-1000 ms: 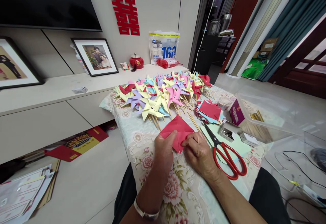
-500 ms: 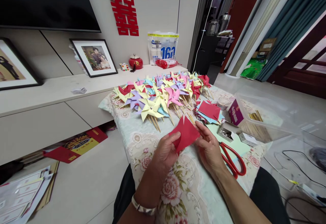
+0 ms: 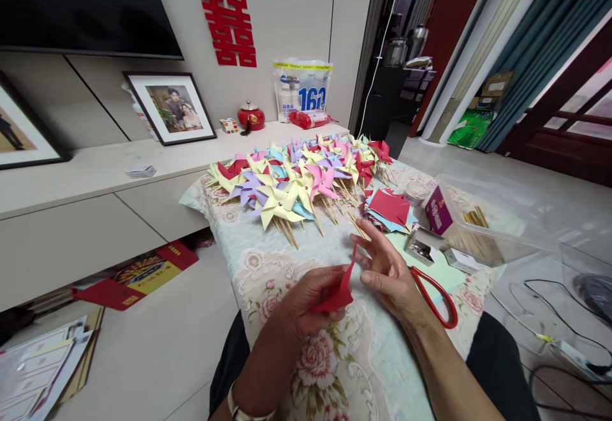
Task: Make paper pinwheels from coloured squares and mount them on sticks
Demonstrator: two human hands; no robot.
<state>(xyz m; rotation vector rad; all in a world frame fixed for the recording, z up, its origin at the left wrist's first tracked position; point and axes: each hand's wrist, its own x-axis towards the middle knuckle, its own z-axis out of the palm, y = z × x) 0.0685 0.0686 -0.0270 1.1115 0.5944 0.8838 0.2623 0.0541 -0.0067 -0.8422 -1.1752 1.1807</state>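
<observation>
My left hand (image 3: pixel 313 303) grips a piece of red paper (image 3: pixel 340 295) above the floral tablecloth, thumb on top. One flap of the paper stands up toward my right hand (image 3: pixel 386 268), whose fingers are spread just to the right of it. Whether a fingertip touches the flap is hard to tell. Beyond my hands lie many finished paper pinwheels (image 3: pixel 284 203) on wooden sticks, in yellow, purple, pink, blue and red. A stack of cut paper squares (image 3: pixel 389 209), red on top, sits behind my right hand. Red-handled scissors (image 3: pixel 447 309) lie partly hidden by my right wrist.
Right of the stack are a small open box of metal pins (image 3: pixel 421 250), a white box (image 3: pixel 461 261) and a clear plastic bin (image 3: pixel 502 242) with wooden sticks. Cables (image 3: pixel 568 293) run over the floor at right. A white cabinet (image 3: pixel 71 185) stands at left.
The red paper has turned from facing up to nearly edge-on in my left hand. My right hand has let go of its corner and opened its fingers. The view has shifted slightly.
</observation>
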